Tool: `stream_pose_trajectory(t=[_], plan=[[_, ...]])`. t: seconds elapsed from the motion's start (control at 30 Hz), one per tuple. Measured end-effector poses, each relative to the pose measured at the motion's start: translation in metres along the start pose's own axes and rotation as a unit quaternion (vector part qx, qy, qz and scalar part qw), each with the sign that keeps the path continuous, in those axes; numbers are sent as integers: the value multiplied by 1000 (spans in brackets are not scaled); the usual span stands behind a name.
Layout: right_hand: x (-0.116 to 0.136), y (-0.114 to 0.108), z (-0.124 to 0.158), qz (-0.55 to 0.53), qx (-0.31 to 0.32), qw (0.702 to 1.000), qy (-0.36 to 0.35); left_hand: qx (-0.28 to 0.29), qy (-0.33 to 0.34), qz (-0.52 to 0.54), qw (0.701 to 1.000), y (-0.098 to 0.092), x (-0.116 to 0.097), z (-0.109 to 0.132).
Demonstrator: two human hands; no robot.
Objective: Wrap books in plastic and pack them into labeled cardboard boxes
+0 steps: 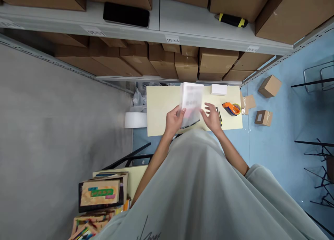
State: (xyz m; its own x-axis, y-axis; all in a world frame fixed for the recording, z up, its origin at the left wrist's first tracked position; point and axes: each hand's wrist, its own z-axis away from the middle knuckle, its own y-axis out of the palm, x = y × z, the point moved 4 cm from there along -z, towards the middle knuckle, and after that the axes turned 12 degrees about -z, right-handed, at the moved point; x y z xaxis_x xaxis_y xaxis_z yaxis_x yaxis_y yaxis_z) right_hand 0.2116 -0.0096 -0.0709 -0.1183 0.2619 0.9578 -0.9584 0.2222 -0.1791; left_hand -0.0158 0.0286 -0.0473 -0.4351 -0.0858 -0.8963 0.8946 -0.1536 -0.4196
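White rectangular packet [192, 99], slightly tilted

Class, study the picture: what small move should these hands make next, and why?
Probably close the right hand on the pale packet: the left hand grips one side, while the right hand's fingers are parted beside the other.

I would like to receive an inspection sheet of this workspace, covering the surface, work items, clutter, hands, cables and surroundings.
Surface: cream tabletop, in front of the person.
Work items: pale packet, print too blurred to read.
Clutter: white box, orange tape dispenser and slim yellow-and-black tool on the tabletop's right side.
Hands: left hand grips the packet's left edge; right hand open beside it, contact unclear.
Cables: nothing seen.
Surroundings: metal shelf with cardboard boxes ahead; more cartons on the floor, right.
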Motion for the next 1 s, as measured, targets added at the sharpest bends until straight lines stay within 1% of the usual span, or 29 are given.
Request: stream_pose_trajectory(t=[0.07, 0.1, 0.13, 0.17, 0.2, 0.27, 0.33, 0.37, 0.4, 0.43, 0.5, 0.53, 0.57, 0.6, 0.67, 0.7, 0.73, 0.8, 0.9, 1.0], plan=[[14, 28, 9, -88, 65, 994, 19, -10, 19, -74, 997, 4, -10, 9], [21, 40, 13, -126, 84, 988, 26, -10, 35, -107, 994, 8, -16, 15], [28, 50, 17, -151, 88, 984, 28, -9, 55, -135, 989, 12, -21, 21], [35, 56, 19, -164, 80, 983, 23, -8, 78, -155, 985, 17, -27, 28], [42, 58, 21, -168, 62, 984, 15, -8, 103, -169, 980, 20, -32, 35], [50, 54, 20, -161, 17, 987, 3, -2, 148, -178, 973, 23, -40, 47], [52, 43, 15, -156, -6, 988, 9, 27, 182, -157, 970, 20, -42, 51], [52, 37, 12, -159, -3, 987, 19, 37, 185, -137, 972, 14, -39, 49], [51, 31, 9, -167, 10, 985, 32, 37, 174, -116, 977, 7, -34, 44], [50, 26, 8, -178, 29, 982, 46, 23, 148, -94, 984, -3, -27, 36], [48, 20, 8, -208, 80, 972, 78, -45, 46, -51, 997, -26, -5, 17], [48, 19, 10, -222, 107, 964, 100, -50, -9, -6, 999, -34, 7, 9], [47, 19, 13, -234, 134, 955, 125, -28, -62, 60, 996, -38, 18, 2], [46, 20, 16, -245, 157, 945, 151, 2, -110, 130, 985, -39, 28, -2], [44, 22, 20, -262, 180, 928, 193, 64, -186, 257, 946, -38, 39, -2], [43, 22, 21, -268, 181, 923, 206, 80, -212, 299, 927, -36, 42, 1], [43, 22, 21, -273, 178, 921, 213, 85, -230, 325, 913, -36, 43, 5], [42, 21, 21, -279, 162, 921, 220, 76, -242, 347, 903, -36, 41, 14], [43, 21, 21, -267, 128, 929, 221, 63, -219, 356, 906, -34, 35, 21], [43, 22, 20, -218, 89, 951, 198, 77, -189, 354, 913, -31, 29, 20]])
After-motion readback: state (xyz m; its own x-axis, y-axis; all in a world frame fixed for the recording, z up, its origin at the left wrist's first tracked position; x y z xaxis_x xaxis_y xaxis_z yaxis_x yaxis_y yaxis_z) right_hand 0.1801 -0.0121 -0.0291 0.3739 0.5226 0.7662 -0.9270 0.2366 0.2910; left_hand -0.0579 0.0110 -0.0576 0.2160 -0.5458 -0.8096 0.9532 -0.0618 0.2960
